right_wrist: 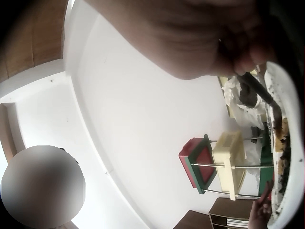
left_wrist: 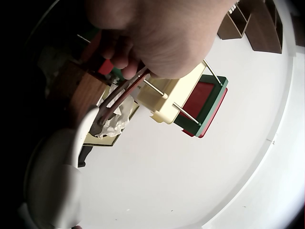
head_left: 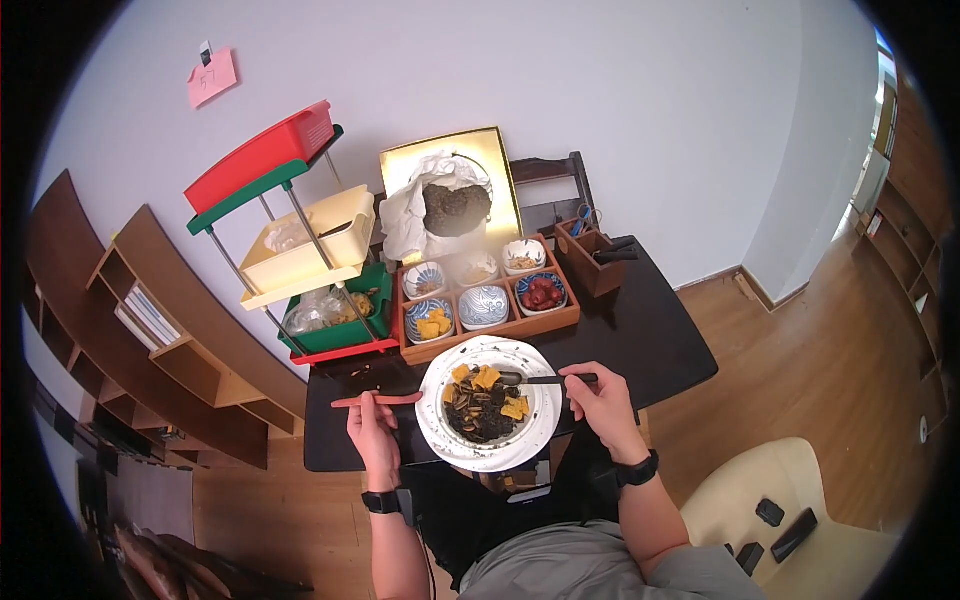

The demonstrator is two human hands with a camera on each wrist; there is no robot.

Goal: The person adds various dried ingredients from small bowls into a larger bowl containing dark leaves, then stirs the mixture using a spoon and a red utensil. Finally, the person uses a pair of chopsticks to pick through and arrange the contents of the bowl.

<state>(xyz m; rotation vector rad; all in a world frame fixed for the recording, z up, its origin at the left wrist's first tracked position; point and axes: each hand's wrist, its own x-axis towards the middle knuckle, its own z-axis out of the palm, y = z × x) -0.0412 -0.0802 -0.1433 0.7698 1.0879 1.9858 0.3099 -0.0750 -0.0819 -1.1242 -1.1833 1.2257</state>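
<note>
In the head view a white bowl (head_left: 530, 425) sits on a white plate (head_left: 545, 440) with a scalloped rim at the table's front. Dark leaf-like bits (head_left: 480, 425) and orange-yellow pieces (head_left: 487, 377) lie in the bowl; dark crumbs dot the rim. My right hand (head_left: 602, 400) grips a black-handled spoon (head_left: 545, 380), its head on the leafy mix near the bowl's upper right. My left hand (head_left: 374, 440) pinches slim reddish-brown tongs (head_left: 385, 400) left of the plate. Two arms of the tongs (left_wrist: 116, 105) show in the left wrist view, meeting at a dark end.
A wooden compartment tray (head_left: 490, 332) with several patterned small bowls stands behind the plate. Left of it rises a three-tier rack of bins (head_left: 305, 250). A gold box (head_left: 500, 150) holds a dark cake in white paper. A wooden holder (head_left: 590, 265) stands at right.
</note>
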